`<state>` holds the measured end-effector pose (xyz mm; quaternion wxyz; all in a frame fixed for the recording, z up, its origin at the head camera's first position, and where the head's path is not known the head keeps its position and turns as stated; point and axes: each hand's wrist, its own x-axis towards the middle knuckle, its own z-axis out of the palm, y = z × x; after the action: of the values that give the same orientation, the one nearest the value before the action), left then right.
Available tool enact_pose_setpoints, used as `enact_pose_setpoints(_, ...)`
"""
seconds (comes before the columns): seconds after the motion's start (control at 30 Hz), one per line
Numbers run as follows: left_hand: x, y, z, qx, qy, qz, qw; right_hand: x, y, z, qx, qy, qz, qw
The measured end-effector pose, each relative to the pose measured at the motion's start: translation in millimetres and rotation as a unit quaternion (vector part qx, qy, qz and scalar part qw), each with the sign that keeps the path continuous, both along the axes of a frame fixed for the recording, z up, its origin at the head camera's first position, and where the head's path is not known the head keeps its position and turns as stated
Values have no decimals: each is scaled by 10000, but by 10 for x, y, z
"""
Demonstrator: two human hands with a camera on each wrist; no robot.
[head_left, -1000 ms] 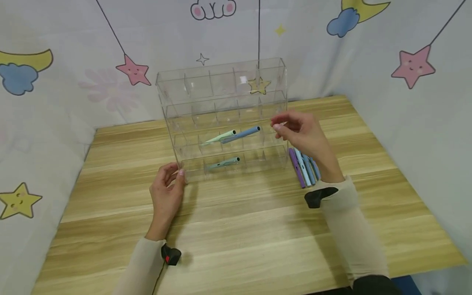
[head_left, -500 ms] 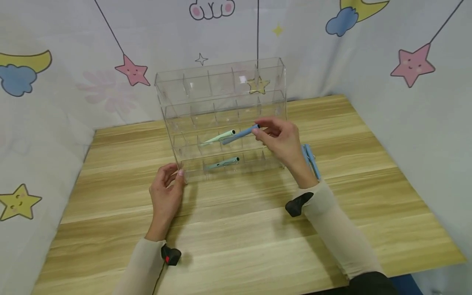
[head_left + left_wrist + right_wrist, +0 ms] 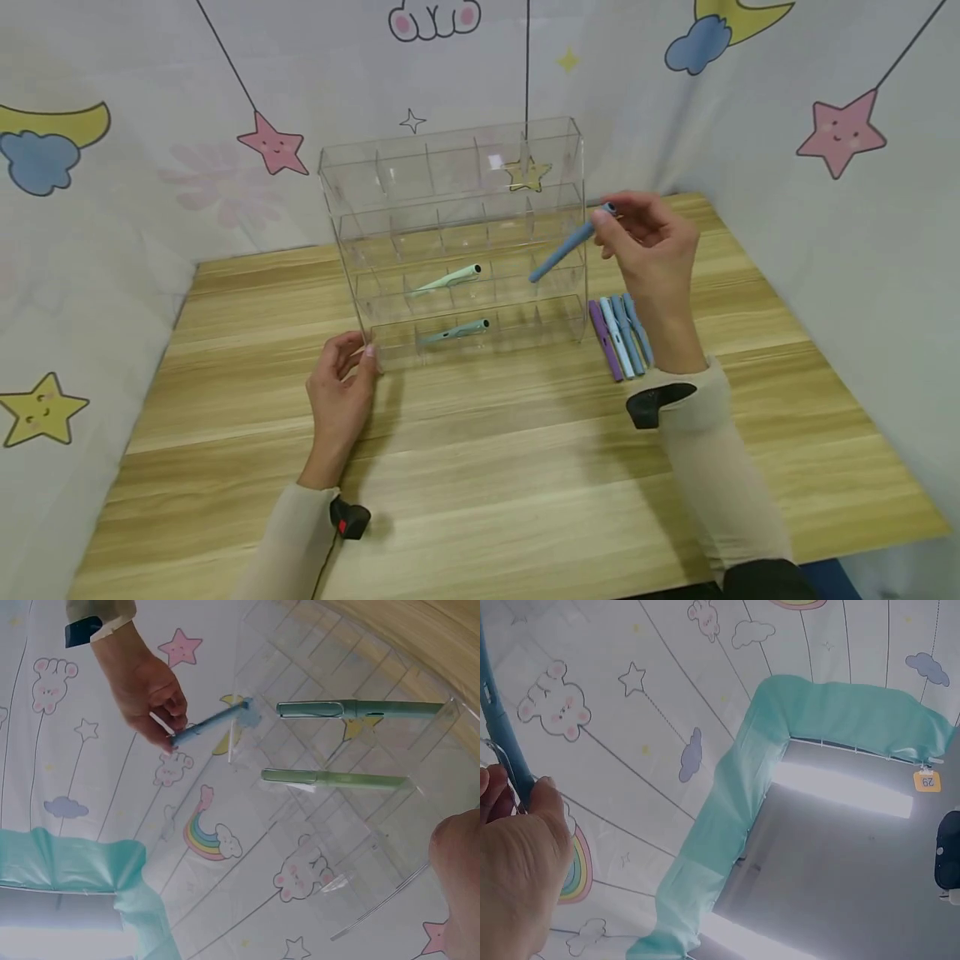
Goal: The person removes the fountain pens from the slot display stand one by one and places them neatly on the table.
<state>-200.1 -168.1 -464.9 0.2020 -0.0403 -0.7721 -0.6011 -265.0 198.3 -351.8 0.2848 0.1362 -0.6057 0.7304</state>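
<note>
Head view: right hand (image 3: 651, 242) pinching blue pen (image 3: 568, 244) by one end, beside clear organizer (image 3: 457, 242); left hand (image 3: 341, 392) relaxed, touching its corner. Loose end-grip, likely to slip.

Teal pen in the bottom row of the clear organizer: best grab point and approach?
Pinch the teal pen at its dark-tipped right end, coming from the organizer's open front. It lies nearly flat inside a narrow compartment, so the acrylic dividers probably block a mid-barrel grip. The right hand holds a blue pen.
</note>
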Motion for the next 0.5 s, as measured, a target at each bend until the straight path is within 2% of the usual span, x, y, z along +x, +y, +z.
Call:
enact_pose_setpoints(0.13, -1, -1, -3, 20, -26, 4, 10000, 47, 163, 117, -14, 169, -469, 9988)
enact_pose_setpoints(0.27, -3, -1, -5, 22, -52, 11, 10000, 117, 317, 218, 433, -114, -1004, 9939)
enact_pose_setpoints(0.4, -5, 1, -11, -11, -47, 19, 10000, 69, 554, 157, 700, -574, -774, 9929)
enact_pose_setpoints(0.47, -7, 0, -16, 5, -33, 16, 10000, 31, 686, 95, 1144, -1083, -570, 9859)
enact_pose_setpoints(0.5, -7, -1, -19, 7, -21, 18, 10000, 16, 744, 66, 1457, -1386, -471, 9784)
